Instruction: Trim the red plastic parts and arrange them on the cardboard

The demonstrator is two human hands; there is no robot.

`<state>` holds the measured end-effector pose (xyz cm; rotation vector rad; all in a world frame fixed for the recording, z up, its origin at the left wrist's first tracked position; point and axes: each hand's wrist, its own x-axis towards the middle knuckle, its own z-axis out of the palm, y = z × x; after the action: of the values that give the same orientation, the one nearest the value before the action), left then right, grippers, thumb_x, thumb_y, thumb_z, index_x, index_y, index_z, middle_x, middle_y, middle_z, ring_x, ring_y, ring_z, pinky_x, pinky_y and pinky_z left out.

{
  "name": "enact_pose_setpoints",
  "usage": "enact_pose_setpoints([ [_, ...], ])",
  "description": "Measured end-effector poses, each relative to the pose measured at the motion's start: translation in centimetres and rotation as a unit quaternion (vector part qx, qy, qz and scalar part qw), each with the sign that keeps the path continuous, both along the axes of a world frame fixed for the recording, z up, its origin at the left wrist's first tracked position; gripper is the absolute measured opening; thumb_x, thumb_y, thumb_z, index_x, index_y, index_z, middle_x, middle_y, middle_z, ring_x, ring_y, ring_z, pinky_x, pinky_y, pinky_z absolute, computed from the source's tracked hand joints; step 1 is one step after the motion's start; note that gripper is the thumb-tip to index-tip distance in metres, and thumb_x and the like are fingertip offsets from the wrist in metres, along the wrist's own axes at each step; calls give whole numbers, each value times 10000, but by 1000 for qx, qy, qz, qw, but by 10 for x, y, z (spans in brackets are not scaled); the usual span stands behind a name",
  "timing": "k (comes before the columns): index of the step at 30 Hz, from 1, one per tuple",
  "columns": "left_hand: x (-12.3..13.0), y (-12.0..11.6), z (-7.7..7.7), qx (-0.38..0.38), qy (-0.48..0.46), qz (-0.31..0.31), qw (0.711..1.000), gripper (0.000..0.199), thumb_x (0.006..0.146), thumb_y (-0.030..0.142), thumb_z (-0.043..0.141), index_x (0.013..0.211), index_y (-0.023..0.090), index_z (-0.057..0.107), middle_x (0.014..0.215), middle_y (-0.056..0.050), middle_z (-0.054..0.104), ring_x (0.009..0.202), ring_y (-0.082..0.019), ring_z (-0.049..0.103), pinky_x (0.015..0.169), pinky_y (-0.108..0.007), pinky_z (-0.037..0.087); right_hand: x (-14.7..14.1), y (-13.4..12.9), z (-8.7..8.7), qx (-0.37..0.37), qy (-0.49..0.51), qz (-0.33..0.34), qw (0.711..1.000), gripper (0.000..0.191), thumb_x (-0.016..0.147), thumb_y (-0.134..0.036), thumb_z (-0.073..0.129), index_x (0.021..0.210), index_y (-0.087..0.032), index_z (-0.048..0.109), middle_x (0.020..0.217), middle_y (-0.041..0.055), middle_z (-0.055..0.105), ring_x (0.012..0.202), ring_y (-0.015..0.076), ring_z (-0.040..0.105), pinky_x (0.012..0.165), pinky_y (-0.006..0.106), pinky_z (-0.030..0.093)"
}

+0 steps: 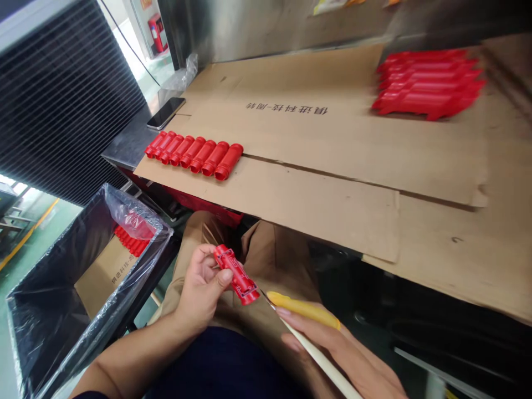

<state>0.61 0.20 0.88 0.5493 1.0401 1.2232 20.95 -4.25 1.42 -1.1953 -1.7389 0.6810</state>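
My left hand is closed round a red plastic part, a short tube-like piece with flanged ends and an open, recessed side turned up. The part is tilted above my lap. My right hand grips a thin-bladed knife with a long pale handle. A yellow covering lies along that hand's index finger. The blade tip is at the near right end of the red part; whether it touches cannot be made out. Several like red parts lie in a row on the bench's left end.
Cardboard sheets cover the bench. Stacked red parts sit at the far right, blurred. A phone lies at the left edge. Below, left, a plastic-lined crate holds cardboard and more red parts.
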Motion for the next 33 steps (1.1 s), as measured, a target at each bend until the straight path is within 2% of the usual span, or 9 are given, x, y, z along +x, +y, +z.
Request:
enact_pose_setpoints([
  [2, 1, -2, 1, 34, 29, 18, 999, 485, 735, 409, 932, 981, 223, 558, 902, -22, 745, 822, -178, 721, 786, -312, 579, -6, -3, 0, -1, -3, 4, 1000, 468, 896, -77, 711, 1304, -307, 708, 1182, 14, 798, 1026, 217, 790, 1007, 312, 626],
  [4, 1, -4, 3, 54, 52, 28, 997, 453, 731, 393, 937, 942, 216, 578, 888, -18, 747, 815, -173, 722, 808, -319, 582, -9, -3, 1, 18, -4, 15, 1000, 520, 890, -33, 693, 1337, -298, 693, 1200, 22, 789, 1049, 221, 782, 989, 316, 633],
  [8, 2, -7, 10, 62, 66, 26, 996, 423, 735, 382, 935, 922, 211, 596, 883, -21, 752, 792, -181, 735, 795, -339, 599, -8, 2, 2, 50, -10, 43, 998, 589, 857, 25, 694, 1360, -281, 677, 1158, 34, 801, 1030, 228, 784, 922, 312, 656],
  [11, 2, -8, 11, 68, 77, 28, 994, 412, 738, 376, 937, 921, 208, 608, 882, -20, 756, 811, -164, 728, 800, -306, 581, -6, 3, 2, 48, -16, 39, 998, 625, 850, 36, 696, 1379, -294, 655, 1174, 28, 793, 1049, 222, 777, 924, 303, 653],
  [13, 1, -8, 8, 73, 76, 27, 994, 397, 751, 364, 931, 927, 208, 611, 889, -17, 759, 825, -153, 724, 805, -289, 573, -7, 1, 2, 47, -24, 38, 998, 600, 863, 29, 697, 1378, -276, 649, 1189, 31, 784, 1068, 215, 769, 955, 301, 645],
  [19, 0, -10, -8, 118, 29, 16, 992, 364, 797, 320, 902, 987, 219, 609, 936, 5, 766, 821, -133, 732, 793, -269, 584, -9, -2, -1, 90, -33, 15, 995, 338, 939, -34, 668, 1243, -176, 704, 1106, 45, 795, 1001, 205, 783, 1029, 297, 627],
  [27, -2, -11, -12, 119, 8, 16, 993, 346, 826, 316, 881, 1015, 215, 609, 977, -10, 784, 845, -133, 736, 806, -265, 590, -5, -3, -3, 61, -47, 29, 997, 336, 961, -82, 649, 1273, -204, 681, 1105, 40, 808, 964, 206, 802, 964, 270, 655],
  [33, -2, -11, -12, 122, -1, 17, 992, 335, 832, 300, 878, 1016, 213, 612, 980, -9, 789, 848, -121, 733, 815, -254, 585, -1, -3, -3, 54, -61, 38, 996, 262, 1003, -153, 610, 1251, -215, 668, 1058, 46, 812, 893, 193, 810, 916, 242, 662],
])
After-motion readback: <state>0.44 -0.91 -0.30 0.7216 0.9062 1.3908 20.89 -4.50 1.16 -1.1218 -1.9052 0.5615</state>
